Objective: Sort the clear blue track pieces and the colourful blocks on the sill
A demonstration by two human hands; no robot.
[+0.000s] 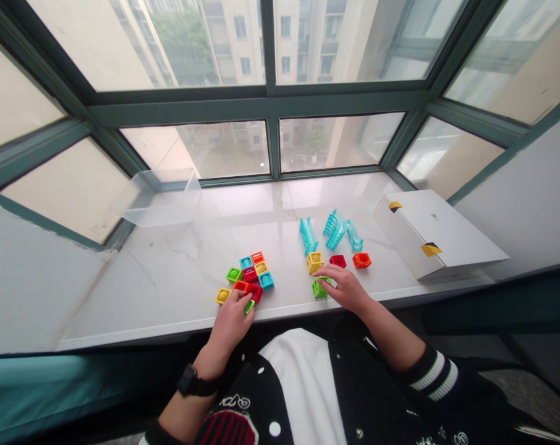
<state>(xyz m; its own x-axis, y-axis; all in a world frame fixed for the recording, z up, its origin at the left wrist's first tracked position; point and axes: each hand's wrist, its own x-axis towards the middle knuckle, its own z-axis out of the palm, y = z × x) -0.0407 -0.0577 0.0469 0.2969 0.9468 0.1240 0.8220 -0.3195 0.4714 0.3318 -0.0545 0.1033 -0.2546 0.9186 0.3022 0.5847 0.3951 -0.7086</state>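
My left hand (232, 315) is at the near side of a group of colourful plastic toy blocks. Its fingers are closed around a small green block (249, 306), partly covered, with the fingertips against a red block (254, 293). Close by are a yellow block (223, 296), another green block (234, 274) and a blue block (266, 280). Over on the right, my right hand (347, 289) has its thumb and forefinger on a bright green block (321, 287). Just beyond it sits a yellow block (315, 262), near a red block (338, 261) and an orange block (362, 260).
Translucent turquoise track pieces (335, 228) lie behind the right-hand blocks. A clear plastic bin (164, 207) stands at the back left, and a white box (440, 232) at the right. The white sill's front edge (169, 324) runs before me; windows rise behind.
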